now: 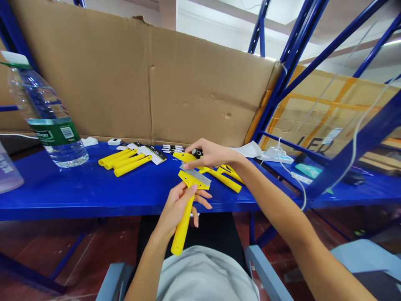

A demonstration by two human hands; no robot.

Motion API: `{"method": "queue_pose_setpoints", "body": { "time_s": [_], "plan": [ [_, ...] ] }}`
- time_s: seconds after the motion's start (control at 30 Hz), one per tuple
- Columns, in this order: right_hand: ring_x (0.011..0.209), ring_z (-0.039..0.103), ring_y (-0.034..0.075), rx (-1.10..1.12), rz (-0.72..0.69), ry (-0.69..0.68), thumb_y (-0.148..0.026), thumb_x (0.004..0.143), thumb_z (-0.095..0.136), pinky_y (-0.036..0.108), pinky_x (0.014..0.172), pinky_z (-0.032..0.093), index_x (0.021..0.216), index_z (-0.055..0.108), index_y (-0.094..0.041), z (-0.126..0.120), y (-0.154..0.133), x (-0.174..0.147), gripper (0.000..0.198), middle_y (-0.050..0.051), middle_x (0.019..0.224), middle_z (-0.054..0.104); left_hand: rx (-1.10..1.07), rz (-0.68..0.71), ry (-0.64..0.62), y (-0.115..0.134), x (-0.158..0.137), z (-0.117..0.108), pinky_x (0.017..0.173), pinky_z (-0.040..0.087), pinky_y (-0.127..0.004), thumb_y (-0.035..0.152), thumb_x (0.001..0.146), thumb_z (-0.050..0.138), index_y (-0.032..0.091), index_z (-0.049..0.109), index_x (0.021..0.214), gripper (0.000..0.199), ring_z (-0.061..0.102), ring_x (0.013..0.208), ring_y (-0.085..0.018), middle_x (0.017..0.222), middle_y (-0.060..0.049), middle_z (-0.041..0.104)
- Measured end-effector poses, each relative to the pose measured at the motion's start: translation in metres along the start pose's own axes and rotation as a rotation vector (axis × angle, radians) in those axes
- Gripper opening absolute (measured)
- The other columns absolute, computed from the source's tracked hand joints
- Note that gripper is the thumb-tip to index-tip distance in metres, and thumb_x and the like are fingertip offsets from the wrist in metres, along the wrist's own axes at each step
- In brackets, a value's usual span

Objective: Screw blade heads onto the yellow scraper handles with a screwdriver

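My left hand point(180, 205) grips a yellow scraper point(183, 228) just below its wide head, thumb on top and the other fingers partly spread underneath. Its handle slants down toward my lap. Along the head lies a flat metal blade point(200, 176). My right hand point(208, 154) reaches over from the right and pinches the blade's far left end with the thumb. A black round-ended tool point(197, 153) sticks out of the same hand; its kind is hidden. Behind the fingers shows another yellow head piece point(183, 156). More yellow scrapers point(227, 180) lie beside the right wrist.
Several yellow-handled scrapers with black-and-white cards point(131, 161) lie left on the blue table point(150, 192). A water bottle point(53, 129) stands at far left. Small black-and-white packs point(172, 148) sit by the cardboard wall point(200, 83). A blue frame post point(272, 100) and white power strip point(277, 156) are right.
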State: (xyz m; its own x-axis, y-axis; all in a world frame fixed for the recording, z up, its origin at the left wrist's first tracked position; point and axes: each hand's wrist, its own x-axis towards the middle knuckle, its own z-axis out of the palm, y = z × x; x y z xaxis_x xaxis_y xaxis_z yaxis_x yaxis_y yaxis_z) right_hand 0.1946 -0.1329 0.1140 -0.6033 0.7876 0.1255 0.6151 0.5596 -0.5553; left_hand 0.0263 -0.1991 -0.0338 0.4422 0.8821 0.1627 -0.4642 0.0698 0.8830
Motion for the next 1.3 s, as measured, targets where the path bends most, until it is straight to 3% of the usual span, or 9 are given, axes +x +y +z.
{"method": "queue_pose_setpoints", "body": {
  "time_s": [0.17, 0.4, 0.67, 0.77, 0.9, 1.0, 1.07, 1.23, 1.3],
  "plan": [
    [0.055, 0.044, 0.009, -0.100, -0.031, 0.012, -0.052, 0.086, 0.085, 0.027, 0.052, 0.028, 0.093, 0.078, -0.019, 0.012, -0.003, 0.007, 0.035, -0.004, 0.067, 0.058, 0.001, 0.024, 0.032, -0.005, -0.001, 0.002, 0.035, 0.052, -0.025, 0.061, 0.091, 0.081, 0.013, 0.065, 0.107, 0.053, 0.080, 0.068, -0.027, 0.095, -0.018, 0.082],
    [0.071, 0.049, 0.014, -0.112, -0.118, 0.073, -0.058, 0.088, 0.083, 0.029, 0.065, 0.032, 0.087, 0.077, -0.018, 0.024, -0.003, -0.001, 0.040, -0.001, 0.078, 0.065, -0.008, 0.009, 0.108, -0.007, -0.004, 0.008, 0.030, 0.041, -0.022, 0.066, 0.085, 0.084, 0.016, 0.062, 0.089, 0.055, 0.061, 0.038, -0.015, 0.076, -0.011, 0.079],
    [0.069, 0.045, 0.015, -0.147, -0.091, 0.259, -0.049, 0.092, 0.080, 0.029, 0.067, 0.032, 0.081, 0.069, -0.020, 0.039, -0.014, -0.027, 0.033, -0.003, 0.071, 0.057, -0.006, 0.040, 0.030, -0.004, -0.007, 0.004, 0.030, 0.031, -0.018, 0.059, 0.091, 0.082, 0.016, 0.063, 0.085, 0.047, 0.044, 0.033, -0.006, 0.065, -0.004, 0.071],
    [0.069, 0.046, 0.014, -0.145, -0.103, 0.294, -0.050, 0.094, 0.079, 0.028, 0.067, 0.034, 0.081, 0.069, -0.020, 0.044, -0.014, -0.031, 0.034, -0.003, 0.072, 0.058, -0.017, 0.041, 0.017, -0.003, -0.009, 0.002, 0.031, 0.031, -0.017, 0.054, 0.089, 0.086, 0.015, 0.066, 0.086, 0.044, 0.044, 0.037, -0.005, 0.072, -0.005, 0.073],
    [0.068, 0.052, 0.014, -0.149, -0.143, 0.364, -0.048, 0.093, 0.081, 0.028, 0.069, 0.039, 0.085, 0.072, -0.019, 0.049, -0.012, -0.036, 0.032, -0.002, 0.075, 0.066, 0.028, 0.038, 0.026, -0.004, -0.006, 0.005, 0.031, 0.032, -0.018, 0.058, 0.093, 0.081, 0.014, 0.068, 0.080, 0.047, 0.041, 0.033, -0.005, 0.059, -0.001, 0.064],
    [0.071, 0.064, 0.016, -0.014, -0.135, 0.501, -0.052, 0.095, 0.080, 0.028, 0.070, 0.047, 0.100, 0.073, -0.020, 0.049, -0.012, -0.043, 0.033, 0.002, 0.086, 0.077, 0.051, 0.084, 0.047, -0.004, -0.001, 0.007, 0.030, 0.033, -0.020, 0.058, 0.092, 0.081, 0.014, 0.067, 0.078, 0.048, 0.043, 0.033, -0.006, 0.065, -0.003, 0.069],
    [0.066, 0.068, 0.017, 0.124, -0.096, 0.587, -0.059, 0.099, 0.075, 0.028, 0.063, 0.050, 0.101, 0.074, -0.021, 0.047, -0.012, -0.051, 0.039, 0.005, 0.089, 0.080, 0.054, 0.119, 0.066, -0.002, 0.004, 0.006, 0.029, 0.033, -0.020, 0.057, 0.091, 0.082, 0.015, 0.067, 0.079, 0.047, 0.045, 0.034, -0.006, 0.071, -0.005, 0.072],
    [0.043, 0.053, 0.011, 0.449, 0.016, 0.816, -0.066, 0.097, 0.075, 0.025, 0.036, 0.036, 0.111, 0.080, -0.022, 0.039, -0.002, -0.076, 0.046, 0.002, 0.073, 0.073, 0.028, 0.160, 0.117, 0.001, 0.008, 0.001, 0.031, 0.035, -0.019, 0.054, 0.090, 0.084, 0.015, 0.068, 0.080, 0.044, 0.046, 0.036, -0.007, 0.070, -0.004, 0.072],
    [0.047, 0.060, 0.012, 0.574, 0.014, 0.902, -0.061, 0.090, 0.084, 0.022, 0.031, 0.033, 0.115, 0.079, -0.024, 0.037, 0.005, -0.086, 0.045, 0.000, 0.073, 0.069, 0.015, 0.154, 0.122, 0.000, 0.006, 0.000, 0.032, 0.035, -0.019, 0.053, 0.091, 0.083, 0.015, 0.067, 0.079, 0.044, 0.045, 0.036, -0.006, 0.065, -0.002, 0.068]
  ]
}}
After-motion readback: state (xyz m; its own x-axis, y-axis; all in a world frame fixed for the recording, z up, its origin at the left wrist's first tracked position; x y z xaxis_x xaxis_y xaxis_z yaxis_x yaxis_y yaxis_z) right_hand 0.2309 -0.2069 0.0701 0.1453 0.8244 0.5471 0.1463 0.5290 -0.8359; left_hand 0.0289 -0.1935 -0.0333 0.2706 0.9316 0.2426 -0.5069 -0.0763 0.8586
